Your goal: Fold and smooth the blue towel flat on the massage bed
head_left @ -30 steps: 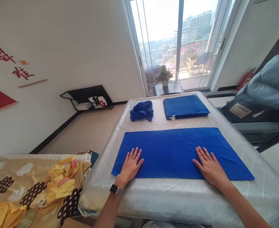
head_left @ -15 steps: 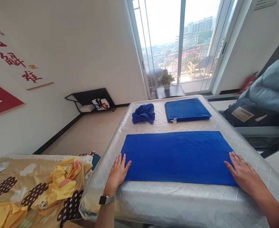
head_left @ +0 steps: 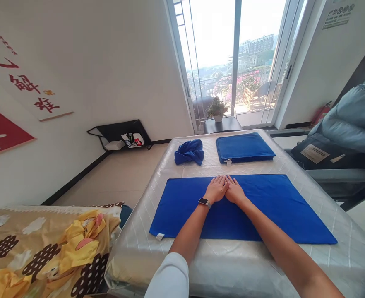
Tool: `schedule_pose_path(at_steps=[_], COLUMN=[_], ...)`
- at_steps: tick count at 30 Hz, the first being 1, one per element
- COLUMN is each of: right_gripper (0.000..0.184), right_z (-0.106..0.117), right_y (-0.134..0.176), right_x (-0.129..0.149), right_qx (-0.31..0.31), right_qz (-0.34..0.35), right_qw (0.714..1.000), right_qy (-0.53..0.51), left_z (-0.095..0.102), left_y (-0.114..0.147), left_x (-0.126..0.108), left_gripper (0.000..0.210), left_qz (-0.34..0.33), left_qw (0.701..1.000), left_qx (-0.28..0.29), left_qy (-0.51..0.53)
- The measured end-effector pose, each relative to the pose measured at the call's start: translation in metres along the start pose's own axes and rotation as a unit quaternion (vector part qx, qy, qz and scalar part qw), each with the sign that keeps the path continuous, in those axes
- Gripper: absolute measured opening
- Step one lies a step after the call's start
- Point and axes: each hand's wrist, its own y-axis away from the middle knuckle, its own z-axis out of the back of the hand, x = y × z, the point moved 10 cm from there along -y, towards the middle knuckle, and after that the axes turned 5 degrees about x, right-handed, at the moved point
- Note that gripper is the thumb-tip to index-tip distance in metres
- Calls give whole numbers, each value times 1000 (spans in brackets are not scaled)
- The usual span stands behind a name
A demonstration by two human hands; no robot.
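A blue towel (head_left: 182, 211) lies flat across the silver quilted table cover (head_left: 232, 265), with a small white tag at its near left corner. My left hand (head_left: 216, 189), a watch on its wrist, rests flat on the towel near its far edge. Right beside it, touching at the thumbs, my right hand (head_left: 234, 191) lies palm down on the same cloth. Both hands have stretched fingers and grip nothing. Beyond the towel sit a crumpled blue cloth (head_left: 189, 152) on the left and a neat stack of folded blue towels (head_left: 245, 147) on the right.
A bed with a patterned sheet (head_left: 35, 223) and yellow cloth items (head_left: 81, 244) stands at the left. On the right is a grey padded chair (head_left: 346, 120). A potted plant (head_left: 217, 109) stands on a chair before the glass door. A black rack (head_left: 117, 132) is by the wall.
Both hands have moved from the towel's left and right edges to its far middle, where they meet. The near corners and the tag, formerly covered by the hands, now show.
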Motion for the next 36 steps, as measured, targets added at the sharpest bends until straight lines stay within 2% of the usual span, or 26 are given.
schedule_pose_path(at_steps=[4,8,11,14,20,22,24,26,29,36], right_gripper=[63,61,61,62,68,70,72,73,74,80], right_z=[-8,-11,-9,-7,-4,-2,-1,-2,-2,-5], right_y=[-4,-4,-4,6,55,70,79,83,84,83], right_x=[-4,-5,-17,-58,-203,-240,-261,-267,-266,-273], right_qx=[-31,-19,-10,-12,-14,-18,-17,-9,-3,6], right_qz=[8,2,-11,-41,-151,-189,-217,-231,-236,-241], right_qw=[999,1000,1000,999,988,982,976,973,972,970], right_qy=[8,2,-14,-15,5,11,9,3,-5,-20], left_z=[-14,-17,-15,-9,14,20,22,22,19,19], left_y=[-3,-2,4,21,80,101,121,134,142,140], left_x=[2,7,25,63,178,215,244,263,271,266], left_gripper=[65,65,67,66,69,71,73,76,80,81], left_qz=[-1,0,15,50,175,223,273,310,323,324], left_qw=[1000,1000,1000,999,984,974,961,950,945,945], left_qx=[-7,-3,6,15,19,24,28,31,31,37], left_qy=[10,3,-1,-12,-35,-42,-42,-33,-28,-37])
